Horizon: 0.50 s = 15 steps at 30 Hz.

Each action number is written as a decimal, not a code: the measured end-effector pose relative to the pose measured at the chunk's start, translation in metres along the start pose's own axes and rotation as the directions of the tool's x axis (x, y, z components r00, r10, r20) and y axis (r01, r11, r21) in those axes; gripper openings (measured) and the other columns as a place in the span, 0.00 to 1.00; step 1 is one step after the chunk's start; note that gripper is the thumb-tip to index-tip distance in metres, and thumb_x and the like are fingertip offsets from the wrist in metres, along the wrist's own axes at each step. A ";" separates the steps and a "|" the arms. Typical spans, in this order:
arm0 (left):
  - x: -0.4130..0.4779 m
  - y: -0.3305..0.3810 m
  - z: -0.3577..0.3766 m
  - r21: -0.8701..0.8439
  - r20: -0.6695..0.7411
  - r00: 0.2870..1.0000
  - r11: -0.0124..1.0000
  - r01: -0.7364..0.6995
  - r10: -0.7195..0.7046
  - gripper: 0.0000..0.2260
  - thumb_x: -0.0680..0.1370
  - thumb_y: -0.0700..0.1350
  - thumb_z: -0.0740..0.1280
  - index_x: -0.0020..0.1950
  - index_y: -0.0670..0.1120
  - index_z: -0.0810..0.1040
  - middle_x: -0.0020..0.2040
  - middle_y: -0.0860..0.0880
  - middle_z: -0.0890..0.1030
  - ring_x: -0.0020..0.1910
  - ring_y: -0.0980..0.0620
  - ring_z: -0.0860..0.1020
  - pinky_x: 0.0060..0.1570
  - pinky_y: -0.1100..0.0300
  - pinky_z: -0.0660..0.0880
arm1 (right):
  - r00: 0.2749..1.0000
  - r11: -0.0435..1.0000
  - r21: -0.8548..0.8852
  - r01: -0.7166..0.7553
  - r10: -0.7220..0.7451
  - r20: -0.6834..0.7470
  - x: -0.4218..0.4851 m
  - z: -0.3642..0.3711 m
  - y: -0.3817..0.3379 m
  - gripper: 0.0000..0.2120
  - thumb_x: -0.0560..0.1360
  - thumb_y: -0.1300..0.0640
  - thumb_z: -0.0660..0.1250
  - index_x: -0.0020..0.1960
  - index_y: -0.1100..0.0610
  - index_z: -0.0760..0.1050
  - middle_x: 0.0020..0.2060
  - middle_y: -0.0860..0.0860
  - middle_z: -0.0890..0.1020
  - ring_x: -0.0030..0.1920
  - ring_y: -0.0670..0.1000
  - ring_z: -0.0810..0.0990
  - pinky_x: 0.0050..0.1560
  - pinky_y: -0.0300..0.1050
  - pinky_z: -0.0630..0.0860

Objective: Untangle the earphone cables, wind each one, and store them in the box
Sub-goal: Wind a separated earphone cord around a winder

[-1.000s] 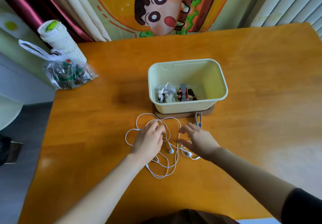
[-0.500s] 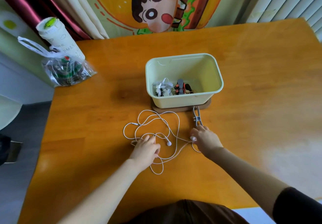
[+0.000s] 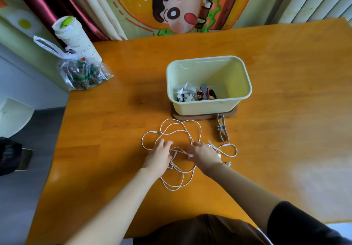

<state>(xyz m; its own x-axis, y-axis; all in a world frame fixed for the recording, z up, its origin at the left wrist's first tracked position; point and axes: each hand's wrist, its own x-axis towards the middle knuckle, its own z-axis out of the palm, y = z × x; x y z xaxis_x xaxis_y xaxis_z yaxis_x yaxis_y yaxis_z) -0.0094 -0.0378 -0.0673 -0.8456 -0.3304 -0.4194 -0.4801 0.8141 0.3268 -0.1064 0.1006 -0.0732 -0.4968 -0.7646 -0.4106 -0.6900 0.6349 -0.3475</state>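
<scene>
A tangled white earphone cable (image 3: 182, 130) lies in loops on the orange table in front of the pale yellow box (image 3: 209, 103). My left hand (image 3: 160, 157) rests on the left part of the tangle with fingers spread over the strands. My right hand (image 3: 204, 155) pinches a strand near the middle of the tangle. An earbud (image 3: 228, 163) and a loop trail to the right of that hand. Inside the box sit a wound white earphone bundle (image 3: 183, 93) and a dark red-and-black bundle (image 3: 205, 94).
A grey clothes peg (image 3: 222, 131) lies just in front of the box, which stands on a brown mat (image 3: 190, 116). At the table's far left corner are a clear plastic bag (image 3: 83, 75) and a white cylinder (image 3: 76, 37). Curtains hang behind.
My right hand has moved left from near the peg into the middle of the tangle. My left hand has shifted slightly up onto the strands. An earbud and a loop now lie right of my right hand.
</scene>
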 end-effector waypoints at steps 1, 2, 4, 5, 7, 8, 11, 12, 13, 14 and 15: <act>0.001 -0.001 0.001 -0.008 0.011 1.000 1.000 -0.006 0.006 0.12 0.80 0.43 0.64 0.64 0.48 0.71 0.60 0.48 0.71 0.56 0.47 0.77 0.49 0.58 0.76 | 1.000 0.999 0.050 0.007 -0.006 -0.008 -0.003 -0.004 0.003 0.14 0.78 0.54 0.64 0.62 0.55 0.73 0.57 0.54 0.75 0.58 0.53 0.74 0.54 0.45 0.75; 0.001 0.000 0.001 -0.017 0.015 1.000 1.000 -0.016 0.016 0.08 0.80 0.43 0.63 0.59 0.47 0.74 0.56 0.49 0.73 0.54 0.47 0.77 0.47 0.57 0.76 | 0.999 0.995 0.093 0.021 -0.018 -0.033 -0.007 -0.010 0.006 0.12 0.78 0.54 0.64 0.59 0.56 0.75 0.55 0.53 0.75 0.55 0.53 0.76 0.52 0.45 0.76; 0.000 0.004 0.001 -0.033 0.024 0.999 0.998 -0.044 0.045 0.05 0.81 0.44 0.61 0.54 0.46 0.75 0.52 0.50 0.75 0.51 0.49 0.77 0.44 0.60 0.72 | 0.991 0.986 0.148 0.074 -0.056 -0.122 -0.014 -0.021 0.010 0.10 0.78 0.54 0.64 0.56 0.56 0.78 0.51 0.52 0.76 0.51 0.52 0.77 0.49 0.45 0.77; 0.000 0.007 0.001 -0.031 0.011 0.997 0.997 -0.072 0.073 0.05 0.81 0.44 0.60 0.54 0.46 0.74 0.52 0.49 0.75 0.51 0.50 0.75 0.44 0.62 0.71 | 0.981 0.982 0.159 0.102 -0.073 -0.181 -0.018 -0.027 0.011 0.09 0.78 0.55 0.64 0.54 0.56 0.78 0.50 0.52 0.77 0.50 0.52 0.77 0.47 0.46 0.77; -0.001 0.018 -0.003 -0.107 -0.033 0.993 0.988 -0.112 0.110 0.05 0.82 0.44 0.57 0.54 0.46 0.71 0.51 0.48 0.75 0.49 0.53 0.73 0.43 0.65 0.69 | 0.937 0.977 0.168 0.131 -0.067 -0.342 -0.025 -0.039 0.014 0.07 0.77 0.55 0.66 0.50 0.57 0.80 0.46 0.52 0.80 0.47 0.52 0.76 0.43 0.47 0.76; -0.001 0.024 -0.009 -0.177 -0.058 0.993 0.978 -0.114 0.105 0.04 0.82 0.44 0.57 0.53 0.47 0.69 0.48 0.48 0.75 0.43 0.54 0.73 0.39 0.66 0.69 | 0.902 0.976 0.179 0.126 -0.038 -0.429 -0.028 -0.046 0.016 0.06 0.76 0.56 0.67 0.47 0.58 0.80 0.43 0.52 0.81 0.46 0.53 0.76 0.41 0.48 0.76; 0.004 0.036 -0.024 -0.370 -0.068 0.993 0.922 -0.116 0.098 0.05 0.82 0.46 0.58 0.47 0.51 0.67 0.35 0.48 0.74 0.30 0.51 0.72 0.29 0.61 0.68 | 0.782 0.948 0.316 0.050 0.160 -0.603 -0.036 -0.069 0.025 0.06 0.76 0.58 0.67 0.46 0.61 0.79 0.39 0.55 0.80 0.44 0.56 0.74 0.40 0.46 0.71; 0.005 0.038 -0.029 -0.404 -0.052 0.993 0.907 -0.116 0.104 0.07 0.82 0.46 0.58 0.44 0.52 0.68 0.34 0.47 0.75 0.31 0.48 0.74 0.32 0.55 0.70 | 0.752 0.914 0.405 0.029 0.247 -0.611 -0.039 -0.079 0.027 0.07 0.77 0.58 0.64 0.47 0.61 0.77 0.40 0.56 0.79 0.44 0.56 0.75 0.41 0.45 0.70; 0.006 0.039 -0.033 -0.429 -0.040 0.993 0.896 -0.115 0.108 0.09 0.83 0.46 0.57 0.42 0.53 0.69 0.32 0.47 0.75 0.32 0.47 0.75 0.35 0.51 0.72 | 0.731 0.866 0.499 0.029 0.322 -0.602 -0.043 -0.089 0.028 0.07 0.79 0.57 0.62 0.49 0.61 0.76 0.40 0.56 0.79 0.43 0.56 0.76 0.41 0.47 0.71; 0.005 0.040 -0.037 -0.455 -0.036 0.993 0.883 -0.113 0.109 0.12 0.83 0.46 0.56 0.41 0.53 0.70 0.31 0.48 0.74 0.32 0.48 0.74 0.37 0.50 0.73 | 0.716 0.814 0.579 0.051 0.375 -0.590 -0.046 -0.100 0.028 0.08 0.80 0.57 0.60 0.49 0.60 0.74 0.39 0.55 0.80 0.41 0.56 0.78 0.41 0.51 0.74; 0.005 0.042 -0.040 -0.486 -0.043 0.994 0.867 -0.112 0.104 0.14 0.83 0.45 0.54 0.39 0.53 0.70 0.30 0.49 0.73 0.32 0.50 0.73 0.39 0.50 0.74 | 0.699 0.773 0.629 0.088 0.402 -0.591 -0.049 -0.109 0.028 0.08 0.80 0.56 0.59 0.48 0.59 0.73 0.37 0.54 0.80 0.37 0.55 0.79 0.39 0.54 0.76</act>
<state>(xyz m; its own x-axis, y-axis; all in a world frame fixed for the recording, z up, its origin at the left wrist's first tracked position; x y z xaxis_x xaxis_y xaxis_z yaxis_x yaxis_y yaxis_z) -0.0431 -0.0247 -0.0218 -0.9003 -0.2641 -0.3461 -0.4349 0.5102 0.7420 -0.1592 0.1442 0.0293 -0.9361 -0.3444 0.0718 -0.2455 0.4931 -0.8346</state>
